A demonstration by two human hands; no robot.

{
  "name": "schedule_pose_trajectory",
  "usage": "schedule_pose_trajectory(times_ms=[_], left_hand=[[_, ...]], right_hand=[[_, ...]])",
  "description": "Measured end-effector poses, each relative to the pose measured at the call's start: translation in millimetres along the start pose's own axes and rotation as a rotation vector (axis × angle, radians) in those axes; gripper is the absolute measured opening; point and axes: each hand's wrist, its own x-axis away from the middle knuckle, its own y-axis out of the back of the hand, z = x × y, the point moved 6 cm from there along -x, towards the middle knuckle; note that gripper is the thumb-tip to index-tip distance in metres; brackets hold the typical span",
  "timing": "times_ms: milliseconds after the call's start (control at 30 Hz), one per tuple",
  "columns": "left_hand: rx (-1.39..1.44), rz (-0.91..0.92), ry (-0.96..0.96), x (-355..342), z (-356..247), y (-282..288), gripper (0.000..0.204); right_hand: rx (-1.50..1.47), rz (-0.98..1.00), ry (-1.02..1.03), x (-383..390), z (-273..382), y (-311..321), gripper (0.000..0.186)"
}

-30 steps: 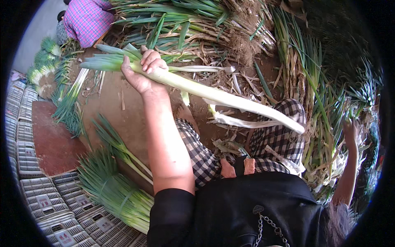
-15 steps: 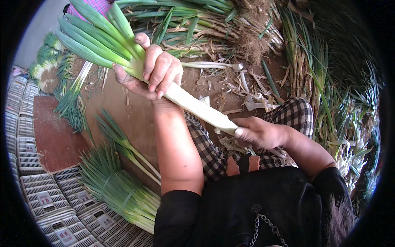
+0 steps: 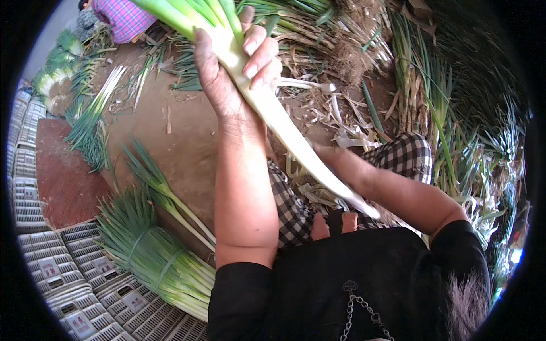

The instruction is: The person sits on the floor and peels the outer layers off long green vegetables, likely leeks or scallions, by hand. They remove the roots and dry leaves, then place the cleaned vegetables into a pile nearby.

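My left hand [image 3: 224,94], raised in the upper middle, is closed round a thick leek [image 3: 298,145]. Its green leaves fan out toward the upper left, while the long white shank slants down to the lower right over my lap. Behind that shank, near my checked right knee [image 3: 406,153], is my right hand [image 3: 335,162], blurred by motion with its fingers hidden; I cannot make out whether it touches or holds anything. Loose white peelings [image 3: 341,136] lie on the dirt floor beyond it.
A tied bundle of green onions [image 3: 156,264] and plastic crates [image 3: 51,267] are at lower left, beside a reddish board [image 3: 68,187]. Piles of onions [image 3: 352,51] lie ahead, more [image 3: 438,108] on the right. A person in plaid [image 3: 122,17] is at upper left.
My right hand came from the right-hand piles to the leek's lower end, then moved slightly up behind it. My left hand has moved up and rightward, tilting the leek more steeply.
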Motion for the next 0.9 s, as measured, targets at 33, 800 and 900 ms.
schedule_pose_trajectory(times_ms=[33,800,900], left_hand=[[-0.061,-0.166,-0.083,9,-3,11,0.049],[-0.719,-1.27,-0.276,87,-96,136,0.023],[-0.682,-1.297,-0.273,82,-89,116,0.017]], right_hand=[[-0.047,-0.104,-0.135,27,46,-19,0.043],[-0.134,-0.43,0.236,267,-92,146,0.042],[0.072,-0.899,0.156,332,-155,226,0.038]])
